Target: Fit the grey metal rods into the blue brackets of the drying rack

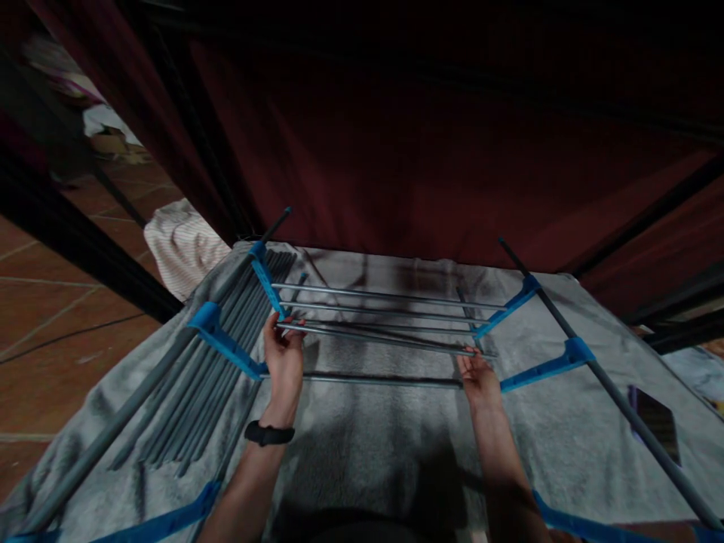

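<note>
A thin grey metal rod (pixel 367 336) lies crosswise between my hands, slightly tilted down to the right. My left hand (pixel 283 358) grips its left end close to a blue plastic bracket (pixel 265 279). At its right end, the fingers of my right hand (pixel 478 375) are curled around it. Other crossbars (pixel 390 295) span between the left bracket and a blue bracket (pixel 509 305) on the right. Nearer to me, another crossbar (pixel 373 379) runs from a left bracket (pixel 229 345) toward a right bracket (pixel 546 367). Thick grey poles (pixel 130 403) carry the brackets.
Several loose grey tubes (pixel 209 385) lie side by side on the grey blanket (pixel 362 445) at left. A phone (pixel 656 424) rests near the right pole. Dark red fabric (pixel 424 173) hangs behind. Beyond the left edge are a striped cloth (pixel 184 245) and tiled floor (pixel 68 302).
</note>
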`<state>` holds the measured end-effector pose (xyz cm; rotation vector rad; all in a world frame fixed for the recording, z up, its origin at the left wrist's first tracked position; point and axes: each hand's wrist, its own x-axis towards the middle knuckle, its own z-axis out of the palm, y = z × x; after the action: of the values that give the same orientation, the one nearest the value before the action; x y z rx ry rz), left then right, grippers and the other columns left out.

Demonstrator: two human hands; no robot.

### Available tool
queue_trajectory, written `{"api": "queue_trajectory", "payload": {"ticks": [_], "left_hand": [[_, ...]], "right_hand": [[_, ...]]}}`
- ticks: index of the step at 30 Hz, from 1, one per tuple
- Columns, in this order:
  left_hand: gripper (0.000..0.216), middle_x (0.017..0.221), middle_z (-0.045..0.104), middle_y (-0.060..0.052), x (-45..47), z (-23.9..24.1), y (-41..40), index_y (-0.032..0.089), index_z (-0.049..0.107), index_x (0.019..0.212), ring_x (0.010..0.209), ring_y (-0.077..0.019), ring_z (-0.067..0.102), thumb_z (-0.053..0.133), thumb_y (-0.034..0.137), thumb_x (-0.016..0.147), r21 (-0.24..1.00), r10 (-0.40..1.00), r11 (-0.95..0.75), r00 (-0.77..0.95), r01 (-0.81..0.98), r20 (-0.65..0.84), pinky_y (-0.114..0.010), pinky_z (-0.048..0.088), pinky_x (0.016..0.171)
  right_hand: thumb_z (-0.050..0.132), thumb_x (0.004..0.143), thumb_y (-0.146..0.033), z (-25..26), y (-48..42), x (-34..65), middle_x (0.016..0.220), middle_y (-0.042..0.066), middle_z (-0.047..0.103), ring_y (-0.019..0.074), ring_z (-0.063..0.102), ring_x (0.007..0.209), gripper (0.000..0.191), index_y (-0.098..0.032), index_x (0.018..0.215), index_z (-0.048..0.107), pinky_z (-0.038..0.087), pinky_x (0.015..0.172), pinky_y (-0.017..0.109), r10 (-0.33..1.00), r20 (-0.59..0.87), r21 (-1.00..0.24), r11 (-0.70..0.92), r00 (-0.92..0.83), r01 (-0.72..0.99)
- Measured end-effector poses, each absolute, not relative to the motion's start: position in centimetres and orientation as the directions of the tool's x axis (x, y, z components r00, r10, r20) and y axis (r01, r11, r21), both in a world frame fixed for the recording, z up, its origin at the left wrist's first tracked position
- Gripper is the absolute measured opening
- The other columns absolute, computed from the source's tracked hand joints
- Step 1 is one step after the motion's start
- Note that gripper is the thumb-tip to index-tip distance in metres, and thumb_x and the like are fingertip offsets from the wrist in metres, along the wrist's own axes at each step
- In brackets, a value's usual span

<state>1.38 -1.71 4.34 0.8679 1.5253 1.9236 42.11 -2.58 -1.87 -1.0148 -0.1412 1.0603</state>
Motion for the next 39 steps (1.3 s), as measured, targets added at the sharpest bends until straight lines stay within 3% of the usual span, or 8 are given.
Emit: {"api": "queue_trajectory", "payload": {"ticks": [2, 5, 8, 16, 23, 28, 39], "left_hand": [[0.070, 0.125, 0.061, -0.011, 1.7, 4.5, -1.9, 0.027, 0.037, 0.142, 0.094, -0.0166, 0.068, 0.068, 0.029, 0.080, 0.963, 0.742, -0.258, -0.655, -0.078, 0.146, -0.033, 0.057, 0.083], [0.078, 0.104, 0.069, -0.005, 1.8, 4.8, -2.2, 0.027, 0.030, 0.145, 0.085, -0.0145, 0.068, 0.071, 0.029, 0.079, 0.937, 0.720, -0.289, -0.690, -0.197, 0.077, -0.030, 0.057, 0.079], [0.072, 0.087, 0.071, -0.001, 1.6, 5.1, -2.3, 0.025, 0.039, 0.136, 0.081, -0.0142, 0.070, 0.075, 0.026, 0.074, 0.895, 0.737, -0.287, -0.676, -0.341, -0.021, -0.026, 0.055, 0.074], [0.041, 0.087, 0.072, -0.002, 1.8, 5.1, -2.5, 0.019, 0.060, 0.098, 0.082, -0.0134, 0.069, 0.083, 0.026, 0.065, 0.803, 0.831, -0.227, -0.540, -0.551, -0.136, -0.024, 0.054, 0.073], [0.034, 0.090, 0.071, -0.003, 3.9, 4.9, -2.6, 0.018, 0.064, 0.092, 0.091, -0.0159, 0.068, 0.084, 0.031, 0.067, 0.813, 0.899, -0.120, -0.409, -0.570, -0.154, -0.033, 0.053, 0.089], [0.037, 0.089, 0.071, -0.004, 5.9, 4.7, -2.2, 0.017, 0.064, 0.092, 0.088, -0.0154, 0.068, 0.084, 0.035, 0.066, 0.812, 0.928, -0.056, -0.330, -0.581, -0.172, -0.034, 0.053, 0.087], [0.039, 0.091, 0.073, -0.005, 8.0, 5.2, -1.9, 0.017, 0.065, 0.094, 0.086, -0.0161, 0.069, 0.086, 0.030, 0.063, 0.817, 0.954, -0.052, -0.271, -0.574, -0.130, -0.035, 0.056, 0.084]], "right_hand": [[0.063, 0.078, -0.007, -2.2, -2.5, 42.3, 0.079, -0.005, 0.070, 0.0092, 0.071, 0.077, 0.015, -0.023, 0.078, 0.062, 0.060, 0.086, 0.029, 0.771, -0.354, -0.750, 0.105, 0.530, -0.653], [0.058, 0.078, -0.005, -2.5, -2.2, 42.3, 0.080, -0.005, 0.069, 0.0086, 0.071, 0.076, 0.017, -0.022, 0.078, 0.061, 0.060, 0.083, 0.027, 0.762, -0.377, -0.744, 0.090, 0.527, -0.662], [0.056, 0.078, -0.004, -2.8, -1.8, 42.3, 0.079, -0.005, 0.069, 0.0084, 0.071, 0.075, 0.019, -0.022, 0.077, 0.061, 0.061, 0.078, 0.025, 0.757, -0.393, -0.735, 0.083, 0.522, -0.673], [0.056, 0.076, 0.000, -3.1, -1.3, 42.0, 0.077, -0.005, 0.069, 0.0072, 0.070, 0.073, 0.021, -0.021, 0.075, 0.059, 0.060, 0.074, 0.022, 0.757, -0.415, -0.699, 0.090, 0.505, -0.709], [0.056, 0.081, -0.003, -3.0, -0.9, 41.7, 0.075, -0.003, 0.070, 0.0087, 0.070, 0.072, 0.019, -0.020, 0.072, 0.058, 0.061, 0.075, 0.024, 0.757, -0.454, -0.717, 0.003, 0.470, -0.697], [0.064, 0.083, -0.009, -3.1, -0.7, 41.5, 0.070, -0.004, 0.070, 0.0087, 0.069, 0.065, 0.017, -0.020, 0.072, 0.058, 0.062, 0.075, 0.025, 0.764, -0.436, -0.754, -0.020, 0.476, -0.657], [0.056, 0.088, -0.006, -2.9, -0.7, 41.2, 0.072, -0.002, 0.070, 0.0081, 0.069, 0.065, 0.019, -0.018, 0.075, 0.061, 0.062, 0.076, 0.025, 0.763, -0.463, -0.719, -0.025, 0.452, -0.694]]}}
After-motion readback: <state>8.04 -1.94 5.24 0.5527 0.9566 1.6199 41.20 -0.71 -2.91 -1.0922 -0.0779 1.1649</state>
